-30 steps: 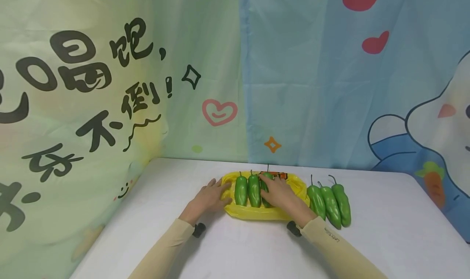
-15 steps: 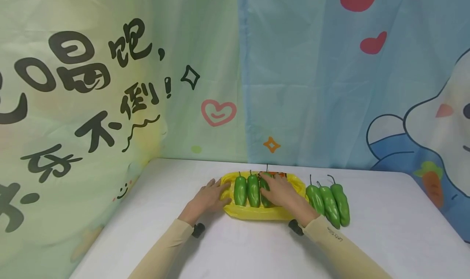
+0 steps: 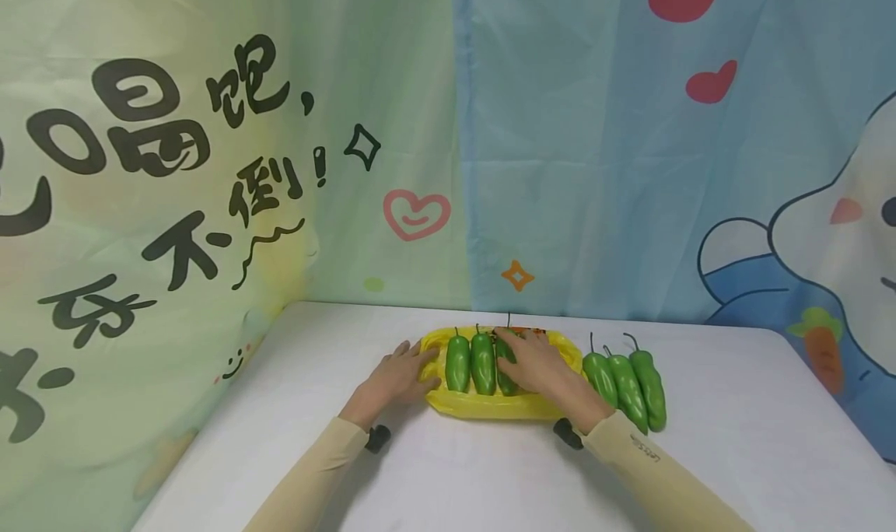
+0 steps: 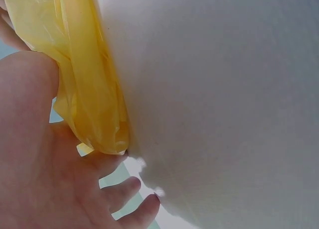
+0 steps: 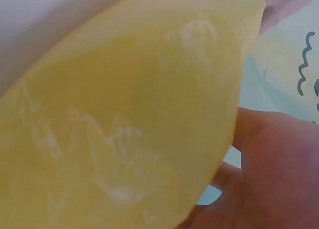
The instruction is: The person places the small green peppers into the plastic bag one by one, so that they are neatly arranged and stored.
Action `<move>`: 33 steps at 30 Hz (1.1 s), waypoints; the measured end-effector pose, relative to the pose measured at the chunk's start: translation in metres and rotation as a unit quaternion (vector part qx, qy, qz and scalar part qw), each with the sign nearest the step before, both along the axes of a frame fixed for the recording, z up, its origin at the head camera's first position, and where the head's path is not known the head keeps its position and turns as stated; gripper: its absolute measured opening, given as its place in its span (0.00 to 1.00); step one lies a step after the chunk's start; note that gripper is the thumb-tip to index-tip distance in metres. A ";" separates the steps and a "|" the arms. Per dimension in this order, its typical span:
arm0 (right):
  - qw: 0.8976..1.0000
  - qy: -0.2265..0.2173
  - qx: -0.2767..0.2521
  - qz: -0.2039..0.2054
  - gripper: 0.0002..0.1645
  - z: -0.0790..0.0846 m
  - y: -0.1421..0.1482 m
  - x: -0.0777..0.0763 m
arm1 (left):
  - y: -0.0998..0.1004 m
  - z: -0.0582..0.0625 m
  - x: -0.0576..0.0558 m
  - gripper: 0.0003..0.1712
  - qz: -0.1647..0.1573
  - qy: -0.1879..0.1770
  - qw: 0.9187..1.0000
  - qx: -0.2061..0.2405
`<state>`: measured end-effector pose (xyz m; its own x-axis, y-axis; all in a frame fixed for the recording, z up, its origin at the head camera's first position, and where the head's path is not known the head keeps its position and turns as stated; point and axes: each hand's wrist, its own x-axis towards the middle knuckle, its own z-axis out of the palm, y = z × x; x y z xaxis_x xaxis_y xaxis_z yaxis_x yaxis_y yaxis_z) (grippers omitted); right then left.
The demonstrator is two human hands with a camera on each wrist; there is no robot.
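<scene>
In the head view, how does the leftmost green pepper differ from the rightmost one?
The leftmost pepper is inside the yellow bag; the rightmost pepper lies outside it, on the white table. The leftmost pepper runs almost straight up the picture, while the rightmost pepper slants. The leftmost pepper's stem looks short and straight; the rightmost pepper's looks longer and bent. Both are green and shiny.

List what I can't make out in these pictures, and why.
Head view: part of the third pepper in the bag, behind the right hand.
Head view: the left loose pepper's lower end, partly behind the right forearm.
Head view: sleeve lettering, too small.
Right wrist view: what the bag holds, behind its wall.
Left wrist view: the bag's rest, cut off by the top edge.
</scene>
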<state>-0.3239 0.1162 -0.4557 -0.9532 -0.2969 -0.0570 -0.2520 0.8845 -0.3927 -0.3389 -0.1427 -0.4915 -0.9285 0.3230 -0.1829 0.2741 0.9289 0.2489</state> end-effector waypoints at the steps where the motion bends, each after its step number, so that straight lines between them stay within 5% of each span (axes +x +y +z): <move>1: 1.000 0.000 -0.001 0.001 0.36 0.000 0.000 0.000 | 0.000 0.000 0.000 0.36 -0.001 0.000 1.000 0.001; 33: 0.999 0.039 -0.017 0.022 0.34 0.012 0.014 0.015 | 0.001 -0.003 0.000 0.36 0.004 -0.002 1.000 0.008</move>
